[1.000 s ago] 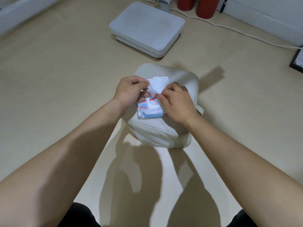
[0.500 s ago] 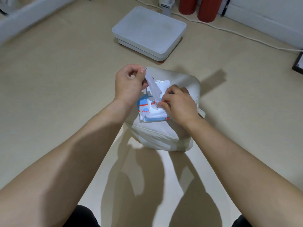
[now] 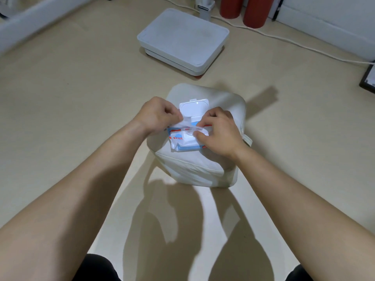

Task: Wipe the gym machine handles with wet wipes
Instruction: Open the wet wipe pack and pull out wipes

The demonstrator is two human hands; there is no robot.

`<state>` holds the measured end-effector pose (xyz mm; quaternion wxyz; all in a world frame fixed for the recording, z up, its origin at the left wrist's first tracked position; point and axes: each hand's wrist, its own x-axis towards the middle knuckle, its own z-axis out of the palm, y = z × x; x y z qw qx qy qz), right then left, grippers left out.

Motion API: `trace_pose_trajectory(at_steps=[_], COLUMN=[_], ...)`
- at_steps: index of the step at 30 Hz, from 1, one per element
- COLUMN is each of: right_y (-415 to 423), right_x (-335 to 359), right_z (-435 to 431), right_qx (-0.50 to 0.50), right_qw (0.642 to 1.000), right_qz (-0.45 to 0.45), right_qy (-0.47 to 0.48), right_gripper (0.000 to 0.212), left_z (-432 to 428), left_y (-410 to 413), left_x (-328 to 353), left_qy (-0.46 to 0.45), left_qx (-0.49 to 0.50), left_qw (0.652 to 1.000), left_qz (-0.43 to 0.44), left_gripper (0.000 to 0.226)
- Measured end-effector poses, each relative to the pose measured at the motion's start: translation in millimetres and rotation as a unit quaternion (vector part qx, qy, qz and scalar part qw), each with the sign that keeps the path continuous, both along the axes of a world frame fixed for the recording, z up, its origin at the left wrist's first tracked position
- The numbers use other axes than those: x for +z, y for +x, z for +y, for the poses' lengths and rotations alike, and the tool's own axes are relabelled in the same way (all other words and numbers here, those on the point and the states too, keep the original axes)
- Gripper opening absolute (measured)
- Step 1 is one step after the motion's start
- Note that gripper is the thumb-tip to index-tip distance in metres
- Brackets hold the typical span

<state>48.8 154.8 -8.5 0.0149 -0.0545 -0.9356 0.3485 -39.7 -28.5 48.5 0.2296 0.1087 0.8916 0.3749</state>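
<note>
Pack of wipes (image 3: 183, 141): I see it lying on top of a white cushioned stool (image 3: 223, 106), its flip lid (image 3: 193, 107) standing open on the far side.
Wipe (image 3: 187, 128): a thin white sheet stretches sideways over the pack's opening, between my two hands.
Left hand (image 3: 156, 114): the grip is pinched together on the wipe's left end, just above the pack's left corner.
Right hand (image 3: 219, 131): thumb and fingers are closed on the wipe's right end, the palm resting over the pack's right side.
Floor (image 3: 71, 98): beige; the stool stands on it.
Flat white box (image 3: 182, 37): beyond the stool, well apart.
White cable (image 3: 294, 43): runs along the floor behind that box.
Red cylinders (image 3: 254, 11): at the far edge, upright.
</note>
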Motion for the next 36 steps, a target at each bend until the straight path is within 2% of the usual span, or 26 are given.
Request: trace_pose_trajectory(at_steps=[1,3,6,8,9,11,14,15,16,18,20,21,23,27,29,31,34,36], right_y=[0.8,2.4,4.1,4.4,3.8,2.5,-0.6,-2.6,-5.3,-10.8,-13.1,-12.3,-9.5,-9.1,-10.9,-13.0,-15.5,-15.6], right_x=[0.1,-0.2,-0.6,0.6,1.3,6.2,14.8,16.4,16.2,13.2,8.9,7.7,6.6,4.5,5.2,6.4,6.4,5.6], right_z=[0.1,-0.1,-1.6,-2.3,-2.4,-6.4,-21.0,-25.8,-28.9,-27.6,-18.2,-13.0,-4.1,0.5,1.7,5.2,9.9,8.9], right_qx=[0.002,0.002,0.0,-0.002,-0.006,-0.02,-0.05,-0.058,-0.065,-0.082,-0.099,-0.107,-0.121,-0.132,-0.135,-0.132,-0.133,-0.137], right_qw=[1.0,1.0,1.0,1.0,1.0,1.0,0.997,0.995,0.994,0.994,0.995,0.994,0.992,0.989,0.988,0.987,0.986,0.989], right_qz=[-0.003,-0.003,-0.001,-0.004,-0.007,-0.017,-0.036,-0.038,-0.035,-0.02,-0.002,-0.003,-0.011,-0.008,-0.012,-0.024,-0.036,-0.013], right_qy=[0.003,0.007,0.002,0.0,-0.001,0.002,0.049,0.07,0.081,0.063,0.012,-0.012,-0.037,-0.064,-0.079,-0.092,-0.09,-0.058], right_gripper=[0.016,0.017,0.016,0.016,0.016,0.021,0.056,0.059,0.054,0.026,0.005,0.006,0.017,0.026,0.027,0.026,0.026,0.034], left_z=[-0.8,-0.7,-2.9,-7.6,-10.3,-16.0,-24.3,-26.3,-26.7,-25.2,-21.5,-18.4,-9.3,6.8,10.5,16.2,23.2,21.0], left_y=[-2.0,-5.5,-14.4,-18.9,-19.7,-18.7,-17.1,-16.4,-14.0,-10.6,-5.6,-4.0,-1.7,-2.6,-3.6,-1.5,2.5,2.0], left_x=[3.9,16.3,37.7,44.8,44.9,40.8,29.6,25.0,22.2,14.0,4.3,0.4,-2.1,-4.3,-9.3,-12.8,-6.4,-0.7], left_qy=[0.036,0.165,0.371,0.432,0.439,0.414,0.31,0.256,0.192,0.054,-0.029,-0.044,-0.034,0.073,0.037,0.018,0.064,0.095], left_qx=[0.026,0.087,0.164,0.216,0.239,0.257,0.217,0.201,0.18,0.112,0.027,-0.001,-0.001,0.156,0.152,0.123,0.123,0.123], left_qw=[0.999,0.982,0.907,0.863,0.854,0.865,0.925,0.945,0.965,0.989,0.993,0.991,0.99,0.985,0.988,0.989,0.975,0.972], left_qz=[-0.004,-0.039,-0.118,-0.146,-0.149,-0.123,-0.033,-0.003,0.028,0.085,0.113,0.13,0.134,0.0,-0.019,-0.074,-0.174,-0.174], left_gripper=[0.014,0.018,0.013,0.01,0.009,0.011,0.028,0.028,0.025,0.013,0.019,0.023,0.023,0.008,0.015,0.022,0.028,0.038])
